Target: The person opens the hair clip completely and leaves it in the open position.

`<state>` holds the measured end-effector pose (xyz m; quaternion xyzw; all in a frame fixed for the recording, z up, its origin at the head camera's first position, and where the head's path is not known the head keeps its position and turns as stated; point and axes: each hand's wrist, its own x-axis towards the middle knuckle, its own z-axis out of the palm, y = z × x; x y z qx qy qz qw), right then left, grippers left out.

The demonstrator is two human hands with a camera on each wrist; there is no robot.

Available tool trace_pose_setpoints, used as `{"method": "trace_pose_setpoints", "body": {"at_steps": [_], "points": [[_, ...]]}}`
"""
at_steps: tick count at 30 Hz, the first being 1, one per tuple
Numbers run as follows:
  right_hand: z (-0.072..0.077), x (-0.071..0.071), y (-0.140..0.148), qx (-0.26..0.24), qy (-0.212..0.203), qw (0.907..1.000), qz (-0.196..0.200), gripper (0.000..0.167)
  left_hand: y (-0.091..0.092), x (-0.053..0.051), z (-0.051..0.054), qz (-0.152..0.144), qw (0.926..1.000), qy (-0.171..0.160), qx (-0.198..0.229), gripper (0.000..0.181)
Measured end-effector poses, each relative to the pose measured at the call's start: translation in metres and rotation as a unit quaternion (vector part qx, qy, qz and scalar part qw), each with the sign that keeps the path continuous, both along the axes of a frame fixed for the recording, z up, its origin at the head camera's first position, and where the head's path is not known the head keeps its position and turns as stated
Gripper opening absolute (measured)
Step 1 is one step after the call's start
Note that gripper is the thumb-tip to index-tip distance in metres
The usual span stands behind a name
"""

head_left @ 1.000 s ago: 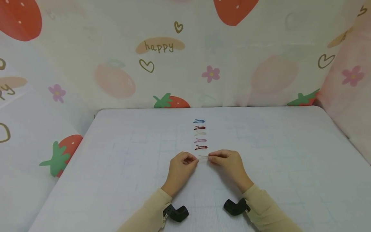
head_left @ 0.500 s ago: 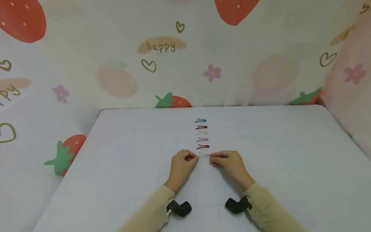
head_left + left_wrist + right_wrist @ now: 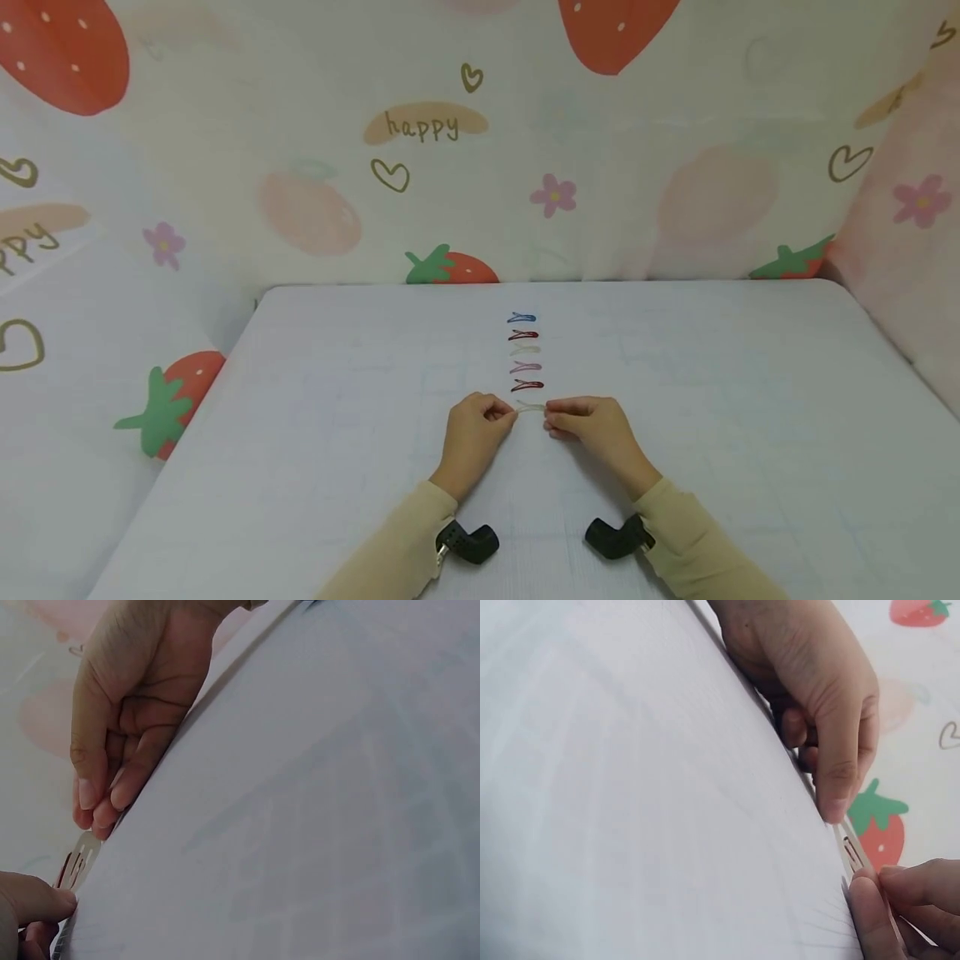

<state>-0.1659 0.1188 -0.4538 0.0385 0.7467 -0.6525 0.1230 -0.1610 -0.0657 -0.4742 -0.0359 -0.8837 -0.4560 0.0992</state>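
Observation:
A cream snap hair clip (image 3: pixel 531 407), its arms spread apart, lies level between my two hands, just nearer than a column of other clips. My left hand (image 3: pixel 478 429) pinches its spread end at the left. With thumb and fingers my right hand (image 3: pixel 596 425) pinches the rounded end. The left wrist view has the clip (image 3: pixel 86 851) running from the left thumb up to the right fingertips. In the right wrist view the slotted clip (image 3: pixel 850 847) lies between both hands, its near end covered by the right fingers.
Behind the hands, several opened snap clips form a column on the white table (image 3: pixel 300 400): blue (image 3: pixel 522 317), dark red (image 3: pixel 523 335), cream (image 3: pixel 527 349), pink (image 3: pixel 526 367) and dark red (image 3: pixel 527 385). A strawberry-patterned backdrop (image 3: pixel 600 167) stands behind. Black wrist cameras sit on the sleeves.
Both hands keep their hold on the cream clip and stay nearly still. The right fingers shift slightly on its end. The whole head view has drifted a little.

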Motion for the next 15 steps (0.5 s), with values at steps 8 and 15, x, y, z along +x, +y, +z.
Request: {"method": "trace_pose_setpoints", "body": {"at_steps": [8,15], "points": [[-0.006,-0.004,0.003,0.017,0.003,0.9999,-0.001,0.029,0.002,-0.003,-0.001,0.009,0.9999,0.0,0.006,0.006],[-0.014,0.001,0.006,0.001,0.004,0.9998,-0.017,0.034,0.003,-0.002,-0.007,0.02,0.9983,-0.018,0.052,0.015]]}}
